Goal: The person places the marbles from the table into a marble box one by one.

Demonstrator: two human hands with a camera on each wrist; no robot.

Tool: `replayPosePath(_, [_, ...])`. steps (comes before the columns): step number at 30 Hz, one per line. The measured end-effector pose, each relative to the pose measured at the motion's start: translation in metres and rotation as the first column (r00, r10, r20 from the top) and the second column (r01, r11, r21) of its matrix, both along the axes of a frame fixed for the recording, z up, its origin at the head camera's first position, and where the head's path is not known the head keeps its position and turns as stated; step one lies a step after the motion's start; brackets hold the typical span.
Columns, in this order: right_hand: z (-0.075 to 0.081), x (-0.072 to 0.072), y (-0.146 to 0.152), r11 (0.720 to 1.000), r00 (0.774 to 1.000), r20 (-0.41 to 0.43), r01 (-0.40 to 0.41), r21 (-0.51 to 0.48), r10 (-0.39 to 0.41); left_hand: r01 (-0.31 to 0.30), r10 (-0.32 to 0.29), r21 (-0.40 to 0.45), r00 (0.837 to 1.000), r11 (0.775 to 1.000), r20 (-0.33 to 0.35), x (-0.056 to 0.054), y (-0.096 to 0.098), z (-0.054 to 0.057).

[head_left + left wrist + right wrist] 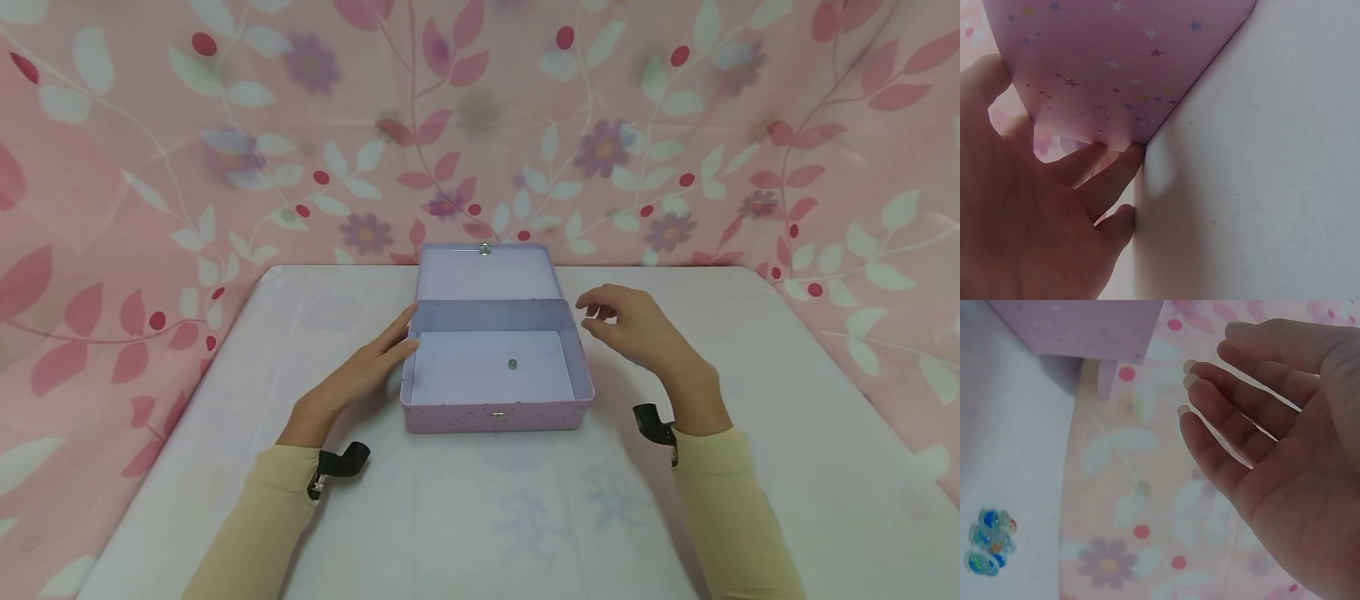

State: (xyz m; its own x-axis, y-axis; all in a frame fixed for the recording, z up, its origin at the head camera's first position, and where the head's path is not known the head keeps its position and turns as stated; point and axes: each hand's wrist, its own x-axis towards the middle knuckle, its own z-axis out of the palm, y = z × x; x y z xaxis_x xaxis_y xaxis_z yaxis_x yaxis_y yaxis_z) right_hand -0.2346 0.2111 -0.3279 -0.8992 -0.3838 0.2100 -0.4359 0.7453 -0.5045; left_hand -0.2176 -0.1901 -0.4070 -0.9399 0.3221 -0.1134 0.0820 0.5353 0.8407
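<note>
A lilac tin box (491,417) stands on the table, its lid (487,275) raised at the back. One small glass marble (512,364) lies on the floor of the box. My left hand (371,367) rests against the box's left side, its thumb over the rim. In the left wrist view, spread fingertips (1129,153) touch the far end of the star-printed wall. To the right of the box hovers my right hand (633,325), fingers loosely bent and holding nothing. Several blue-and-clear marbles (991,540) lie grouped on the table in the right wrist view.
A white cloth (480,517) covers the table. Behind it and along both sides hangs a pink floral curtain (480,125). A black wrist camera (345,460) sticks out from the left cuff, and another wrist camera (654,425) from the right.
</note>
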Motion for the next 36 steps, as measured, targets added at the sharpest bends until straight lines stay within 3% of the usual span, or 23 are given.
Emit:
replayPosePath(6, [0.000,-0.004,0.017,0.998,0.998,0.032,0.055,0.025,-0.056,-0.011,0.011,-0.018,1.000,1.000,0.001,0.001,-0.001,0.000])
replayPosePath(13, [-0.008,-0.011,0.036,0.986,0.990,0.069,0.114,0.121,-0.123,-0.014,0.014,-0.019,1.000,1.000,0.007,0.002,0.000,0.001])
replayPosePath(25, [-0.024,-0.019,0.063,0.965,0.962,0.174,0.176,0.194,-0.210,-0.012,0.012,-0.032,1.000,0.999,0.011,0.003,0.000,0.002])
replayPosePath(36, [-0.042,-0.025,0.078,0.943,0.922,0.268,0.211,0.256,-0.279,-0.021,0.021,-0.033,1.000,0.999,0.012,0.002,0.000,0.000])
